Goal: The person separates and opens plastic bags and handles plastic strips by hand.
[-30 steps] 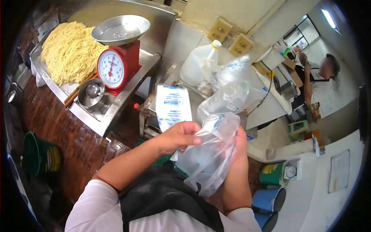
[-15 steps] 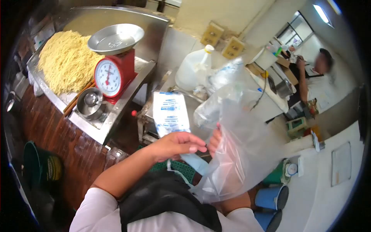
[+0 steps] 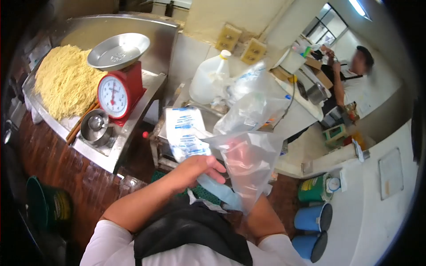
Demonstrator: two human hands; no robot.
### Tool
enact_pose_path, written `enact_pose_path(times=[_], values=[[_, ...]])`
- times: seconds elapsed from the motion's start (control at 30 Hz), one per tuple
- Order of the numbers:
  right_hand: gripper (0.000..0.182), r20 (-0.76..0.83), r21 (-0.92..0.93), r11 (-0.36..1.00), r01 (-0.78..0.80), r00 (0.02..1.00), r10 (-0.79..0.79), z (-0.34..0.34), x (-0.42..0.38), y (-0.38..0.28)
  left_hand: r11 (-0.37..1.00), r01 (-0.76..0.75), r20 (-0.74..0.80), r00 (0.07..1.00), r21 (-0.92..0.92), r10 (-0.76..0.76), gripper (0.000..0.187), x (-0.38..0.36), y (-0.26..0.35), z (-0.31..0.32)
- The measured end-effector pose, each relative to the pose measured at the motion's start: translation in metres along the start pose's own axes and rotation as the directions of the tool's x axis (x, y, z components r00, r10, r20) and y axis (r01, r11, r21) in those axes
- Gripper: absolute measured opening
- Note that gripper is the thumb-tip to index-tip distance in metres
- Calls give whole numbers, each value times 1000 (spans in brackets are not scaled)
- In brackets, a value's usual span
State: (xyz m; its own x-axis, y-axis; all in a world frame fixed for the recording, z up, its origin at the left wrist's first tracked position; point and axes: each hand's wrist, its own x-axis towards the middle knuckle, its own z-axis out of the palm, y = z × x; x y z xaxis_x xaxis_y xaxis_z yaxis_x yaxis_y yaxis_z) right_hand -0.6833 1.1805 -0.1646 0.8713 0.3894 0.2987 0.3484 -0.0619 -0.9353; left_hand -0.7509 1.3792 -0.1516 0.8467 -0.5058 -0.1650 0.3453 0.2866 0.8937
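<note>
A clear plastic bag (image 3: 255, 166) covers my right hand (image 3: 239, 153), which shows only as a blurred reddish shape through the film. The bag's wide end is up and it narrows down toward my forearm. Left of it, my left hand (image 3: 202, 169) is open, its fingers loosely bent and nothing in them. Just under those fingers lies a light-blue strip of material (image 3: 219, 190). Beyond my left hand is a white packet with blue print (image 3: 185, 131). Another crumpled clear bag (image 3: 244, 113) is behind the one on my right hand.
At left, a metal tray (image 3: 104, 162) carries a heap of yellow noodles (image 3: 69, 82), a red dial scale (image 3: 117, 95) with a pan, and a metal cup (image 3: 95, 128). A plastic jug (image 3: 208, 82) stands at the wall. Blue buckets (image 3: 310, 217) are at right; a person (image 3: 348, 86) works farther back.
The bag has dropped and narrowed around my right hand, whose fingers showed beside it before. My left hand has moved slightly away from the bag. The view has shifted a little.
</note>
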Motion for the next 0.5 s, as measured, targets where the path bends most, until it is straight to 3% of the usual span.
enact_pose_path(times=[0.03,0.07,0.1,0.13,0.2,0.23,0.33,0.4,0.5], values=[[23,-1,-315,947,63,998,-66,3,0,-3,1000,-7,-56,998,-4,7,73,0,0,-1],[23,7,-467,879,93,995,-102,7,2,-4,1000,9,-96,995,23,-7,71,-1,3,-3],[20,-33,-94,992,-84,996,82,11,0,10,999,19,-84,996,-49,-23,70,-1,1,-6],[18,-72,304,925,-229,962,262,15,-1,22,992,26,-70,997,-123,-35,69,0,-2,-9],[15,22,492,807,-326,932,363,17,-4,32,981,58,-82,994,-183,-74,69,-1,2,-16],[15,61,329,900,-286,957,282,16,-4,27,975,73,-82,992,-211,-92,70,-2,2,-18],[16,210,73,963,-258,948,238,11,-6,36,970,118,-146,978,-214,-152,73,-1,-4,-22],[20,260,-138,985,-107,955,140,10,-6,32,916,161,-61,979,-366,-196,77,-1,-7,-26],[28,361,-505,806,308,924,-127,16,4,-3,845,209,56,976,-493,-210,72,2,-15,-29]])
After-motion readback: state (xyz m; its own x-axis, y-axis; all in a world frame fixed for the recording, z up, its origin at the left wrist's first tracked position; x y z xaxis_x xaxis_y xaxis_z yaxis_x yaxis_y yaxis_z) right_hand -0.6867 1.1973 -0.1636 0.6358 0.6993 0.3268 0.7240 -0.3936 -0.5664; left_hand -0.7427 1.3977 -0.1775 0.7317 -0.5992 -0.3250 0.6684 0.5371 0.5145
